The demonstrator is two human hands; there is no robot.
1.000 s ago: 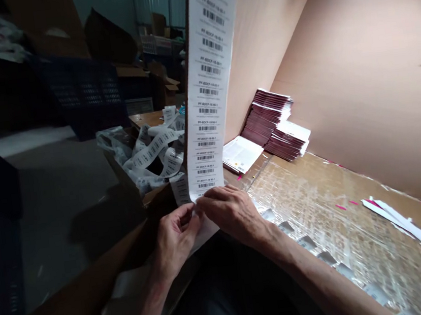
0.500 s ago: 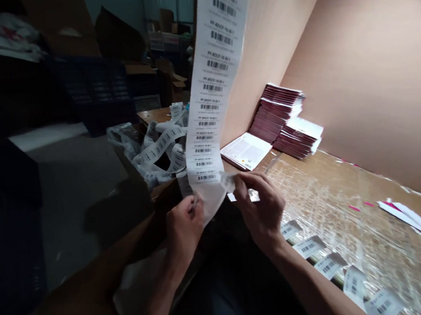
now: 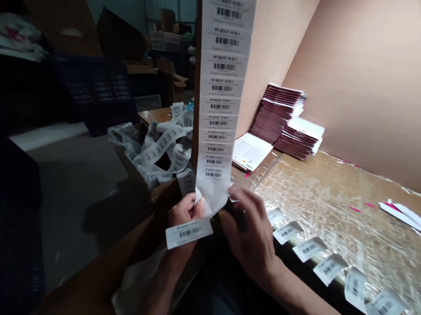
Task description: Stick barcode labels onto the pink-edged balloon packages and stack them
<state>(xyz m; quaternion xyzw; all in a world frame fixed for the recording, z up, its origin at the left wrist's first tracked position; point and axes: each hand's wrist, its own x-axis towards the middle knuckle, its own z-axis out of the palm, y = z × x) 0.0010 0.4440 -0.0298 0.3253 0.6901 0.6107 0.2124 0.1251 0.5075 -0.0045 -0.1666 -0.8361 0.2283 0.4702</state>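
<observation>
A long strip of white barcode labels (image 3: 220, 108) runs down from the top of the view, its lower end curling into bare backing. My left hand (image 3: 183, 213) is closed around that lower end, pinching it between thumb and fingers. One separate-looking barcode label (image 3: 189, 232) lies across the left hand near the wrist; whether it is stuck there is unclear. My right hand (image 3: 251, 231) is just right of the strip, thumb and fingers apart, somewhat blurred. Its fingertips are close to the strip's edge and a small white piece. Several barcode labels (image 3: 329, 268) line the table's near edge.
Stacked dark-red-edged booklets (image 3: 280, 113) lean by the cardboard wall, with a white printed sheet (image 3: 251, 151) beside them. Clear plastic covers the table (image 3: 315, 198). At left stands a box of tangled label strips (image 3: 165, 147). Blue crates (image 3: 97, 84) sit behind.
My right hand has let go of the strip's end, lowered and spread its fingers. A label now lies across my left hand. The strip has shifted slightly right.
</observation>
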